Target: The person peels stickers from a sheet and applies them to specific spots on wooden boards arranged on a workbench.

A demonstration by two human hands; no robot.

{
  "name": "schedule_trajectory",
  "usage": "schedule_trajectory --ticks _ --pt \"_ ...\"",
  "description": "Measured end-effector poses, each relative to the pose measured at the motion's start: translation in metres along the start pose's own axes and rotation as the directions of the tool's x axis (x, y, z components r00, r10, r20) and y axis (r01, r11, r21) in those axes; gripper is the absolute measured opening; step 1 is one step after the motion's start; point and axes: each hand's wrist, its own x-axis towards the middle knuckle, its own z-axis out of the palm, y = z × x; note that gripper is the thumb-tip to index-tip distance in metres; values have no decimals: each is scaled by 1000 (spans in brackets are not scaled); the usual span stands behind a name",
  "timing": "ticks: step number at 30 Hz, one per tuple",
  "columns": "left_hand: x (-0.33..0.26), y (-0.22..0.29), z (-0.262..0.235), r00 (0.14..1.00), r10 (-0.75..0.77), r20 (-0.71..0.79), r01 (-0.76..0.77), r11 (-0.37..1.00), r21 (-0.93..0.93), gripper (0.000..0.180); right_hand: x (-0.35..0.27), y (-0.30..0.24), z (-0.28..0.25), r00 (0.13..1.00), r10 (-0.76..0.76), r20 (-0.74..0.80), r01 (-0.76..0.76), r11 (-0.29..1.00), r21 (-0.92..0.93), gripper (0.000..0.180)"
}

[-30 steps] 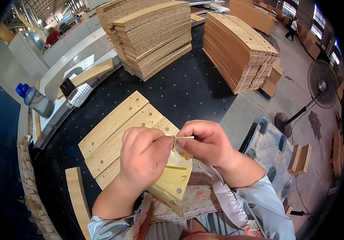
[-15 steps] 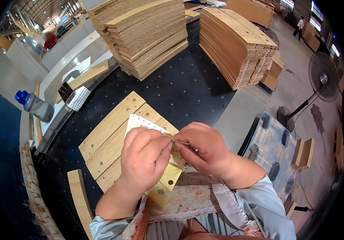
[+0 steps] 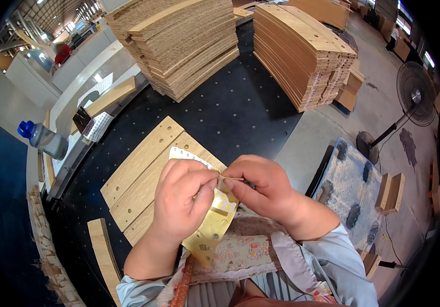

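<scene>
My left hand [image 3: 181,202] is closed on a sticker sheet [image 3: 211,225], white with printed marks along its upper edge and yellow lower down. Fingertip to fingertip with it, my right hand [image 3: 263,187] pinches a thin pale strip [image 3: 233,178] at the sheet's edge. Whether that strip is still joined to the sheet is hidden by the fingers. Under and beyond my hands, several wood-grain boards [image 3: 140,176] with drilled holes lie side by side on the black table [image 3: 215,112].
Tall stacks of boards stand at the back left [image 3: 189,56] and back right [image 3: 291,61]. A narrow board [image 3: 102,250] lies at the near left. A blue-capped bottle [image 3: 48,139] is on the left ledge. To the right are a pallet [image 3: 345,189] and a standing fan [image 3: 414,94].
The sheet's lower part has tilted and curled slightly beneath my hands. Both hands keep nearly the same place, fingertips together. My view has shifted a little.
</scene>
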Motion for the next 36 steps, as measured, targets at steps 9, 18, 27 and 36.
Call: schedule_trajectory --ticks 9,18,27,36 --pt "11 -9 -18 995 -90 50 95 989 -117 32 -5 17 -2 962 258 91 -273 874 403 9" --pt "22 -21 -23 929 -145 341 190 976 -103 36 -6 23 -1 958 265 111 -279 766 579 9" --pt "32 -53 -41 874 -425 237 457 549 -700 56 -11 36 5 960 275 -58 -188 780 597 10" --pt "15 -61 -21 744 -449 495 633 238 -736 26 -4 38 -11 988 104 -111 -71 960 270 13"
